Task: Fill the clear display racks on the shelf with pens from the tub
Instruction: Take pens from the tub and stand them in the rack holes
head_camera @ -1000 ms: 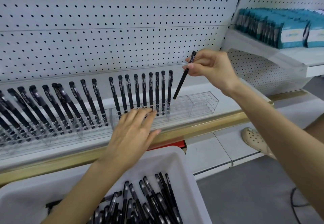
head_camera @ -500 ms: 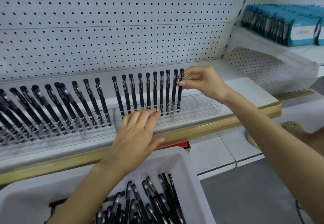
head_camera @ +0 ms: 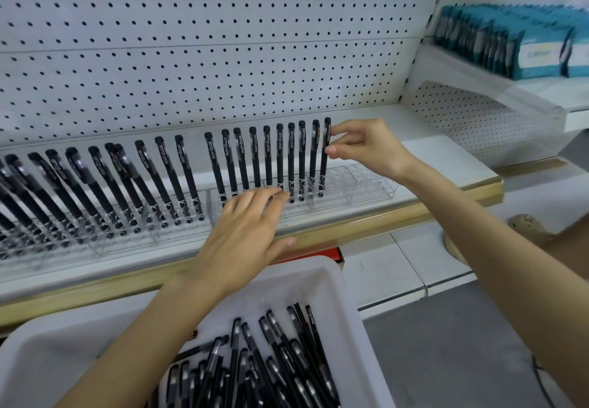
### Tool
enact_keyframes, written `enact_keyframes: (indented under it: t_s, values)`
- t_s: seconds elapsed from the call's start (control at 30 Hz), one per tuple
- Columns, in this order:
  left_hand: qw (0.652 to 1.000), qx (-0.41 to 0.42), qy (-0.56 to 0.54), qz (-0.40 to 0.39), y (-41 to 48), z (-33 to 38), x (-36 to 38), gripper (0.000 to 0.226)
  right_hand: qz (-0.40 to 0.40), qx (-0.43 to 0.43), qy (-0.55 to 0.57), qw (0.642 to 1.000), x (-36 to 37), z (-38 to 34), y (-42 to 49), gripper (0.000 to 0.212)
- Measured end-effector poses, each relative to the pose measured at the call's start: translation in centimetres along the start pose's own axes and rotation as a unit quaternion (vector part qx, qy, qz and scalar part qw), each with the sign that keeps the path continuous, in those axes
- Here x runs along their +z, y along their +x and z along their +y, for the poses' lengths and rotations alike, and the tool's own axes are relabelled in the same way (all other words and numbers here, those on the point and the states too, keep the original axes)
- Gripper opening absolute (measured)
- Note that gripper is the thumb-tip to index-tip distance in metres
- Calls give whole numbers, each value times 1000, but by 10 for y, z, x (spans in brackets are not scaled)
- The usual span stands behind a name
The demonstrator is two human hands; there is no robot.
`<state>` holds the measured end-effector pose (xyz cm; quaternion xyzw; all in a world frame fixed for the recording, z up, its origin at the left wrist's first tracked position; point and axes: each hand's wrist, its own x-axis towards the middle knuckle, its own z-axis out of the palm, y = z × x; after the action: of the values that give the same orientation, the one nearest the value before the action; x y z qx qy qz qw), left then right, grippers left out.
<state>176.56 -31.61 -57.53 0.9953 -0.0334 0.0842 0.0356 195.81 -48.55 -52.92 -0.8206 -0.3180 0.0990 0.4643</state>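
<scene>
Head view is showing the shelf (head_camera: 446,158) carrying the clear rack (head_camera: 360,184), with the white tub (head_camera: 338,283) of loose pens (head_camera: 287,359) sitting nearer. Left grip (head_camera: 245,235) is lying flat and released against the rack's front, covering some pen tips. Right grip (head_camera: 366,146) is pinching the rightmost standing pen (head_camera: 324,165) near its cap.

White pegboard wall (head_camera: 223,40), grey floor (head_camera: 446,359), perhaps blurred teal boxes (head_camera: 510,47)
</scene>
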Motion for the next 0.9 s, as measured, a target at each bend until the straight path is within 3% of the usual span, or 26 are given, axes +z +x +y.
enact_keyframes:
  t_s: [0.3, 0.5, 0.67, 0.9]
  values:
    - [1000, -14, -12, -12, -26, 3, -27, 69, -9, 22, -137, 990, -14, -17, -38, 50]
    - [996, -38, -56, -50, -79, 22, -23, 67, -37, -29, -232, 972, 21, -38, -96, 42]
    - [992, -65, -63, -89, -136, 29, 7, 63, -80, -37, -243, 966, 82, -30, -157, 50]
    - [973, -155, -110, -131, -217, 21, 49, 62, -105, 50, -173, 978, 150, -4, -207, 52]
